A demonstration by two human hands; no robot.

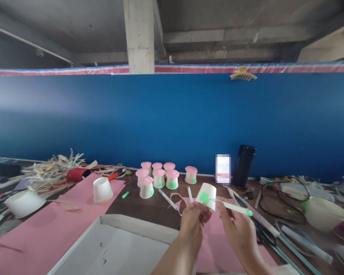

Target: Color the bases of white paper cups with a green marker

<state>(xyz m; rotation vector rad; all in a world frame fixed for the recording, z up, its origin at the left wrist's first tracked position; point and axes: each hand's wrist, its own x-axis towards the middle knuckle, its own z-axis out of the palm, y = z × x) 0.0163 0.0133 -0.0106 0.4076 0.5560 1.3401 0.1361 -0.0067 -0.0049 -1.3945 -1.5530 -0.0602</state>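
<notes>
My left hand (194, 220) is closed on a white paper cup (208, 192), which it holds tilted above the pink paper. A bright green patch marks the cup's side. In my right hand (238, 228) is a white marker pen (234, 207) with a green end, its other end close to the cup; whether it touches cannot be made out. Several small paper cups with pink round tops (172, 179) stand behind, some showing green patches. Between them and the tray lie a small green cap (125, 194) and a white pen (167, 199).
An open white box tray (114, 219) lies left of my arms. Pink paper sheets (60, 214) carry a plain white cup (102, 190). A dark cylinder (244, 166) stands by the blue partition (172, 114). Cables, tubes and a white bowl (325, 214) crowd the right.
</notes>
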